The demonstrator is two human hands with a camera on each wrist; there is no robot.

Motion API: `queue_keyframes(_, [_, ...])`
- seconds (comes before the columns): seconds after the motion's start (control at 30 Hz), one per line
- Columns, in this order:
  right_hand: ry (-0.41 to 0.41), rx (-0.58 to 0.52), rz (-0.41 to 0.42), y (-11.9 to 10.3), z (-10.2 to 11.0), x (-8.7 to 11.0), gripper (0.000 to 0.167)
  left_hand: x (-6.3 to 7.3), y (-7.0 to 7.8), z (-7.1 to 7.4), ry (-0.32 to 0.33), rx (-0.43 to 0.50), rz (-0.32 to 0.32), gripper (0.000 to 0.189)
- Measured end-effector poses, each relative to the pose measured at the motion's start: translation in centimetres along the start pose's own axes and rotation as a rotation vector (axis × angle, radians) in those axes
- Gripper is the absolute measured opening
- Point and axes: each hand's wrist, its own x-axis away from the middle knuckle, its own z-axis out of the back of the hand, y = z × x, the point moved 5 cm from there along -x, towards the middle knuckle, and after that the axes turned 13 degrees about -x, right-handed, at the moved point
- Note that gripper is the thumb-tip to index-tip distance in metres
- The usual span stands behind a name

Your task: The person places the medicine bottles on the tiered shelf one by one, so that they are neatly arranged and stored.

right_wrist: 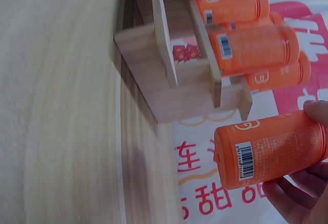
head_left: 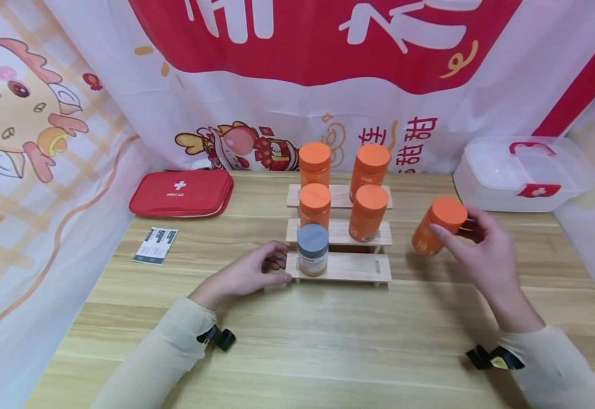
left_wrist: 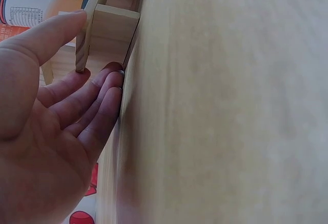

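A stepped wooden rack (head_left: 348, 267) stands mid-table. My left hand (head_left: 253, 270) holds the left end of its lowest step, thumb on one side of the board (left_wrist: 82, 44) and fingers on the other. On that step sits a grey-lidded jar (head_left: 313, 250). Two orange bottles stand on the middle step, left (head_left: 315, 204) and right (head_left: 369, 213); the top step bears two more, left (head_left: 315, 162) and right (head_left: 370, 167). Right of the rack, my right hand (head_left: 486, 255) grips another orange bottle (right_wrist: 271, 149), tilted and held above the table between thumb and fingers.
A red first-aid pouch (head_left: 182, 193) lies at the back left, with a small printed card (head_left: 155, 245) in front of it. At the back right stands a translucent white box (head_left: 507, 176) with a red handle. Printed cloth (head_left: 256, 96) hangs behind the table.
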Motion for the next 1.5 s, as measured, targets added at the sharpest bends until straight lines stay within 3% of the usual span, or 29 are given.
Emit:
queue_keyframes(0.57, [-0.095, -0.092, 0.202, -4.2, -3.0, 3.4, 0.057, 0.1, 0.0, 0.1, 0.007, -0.002, -0.006, 0.064])
queue_keyframes(1.27, [-0.305, -0.135, 0.175, -4.9, -8.3, 4.2, 0.056, 0.1, -0.3, -0.1, 0.004, -0.006, -0.010, 0.063])
queue_keyframes(1.5, [-0.337, -0.146, 0.113, -4.5, -9.4, 4.2, 0.055, 0.0, -0.2, 0.0, -0.001, 0.000, -0.013, 0.064])
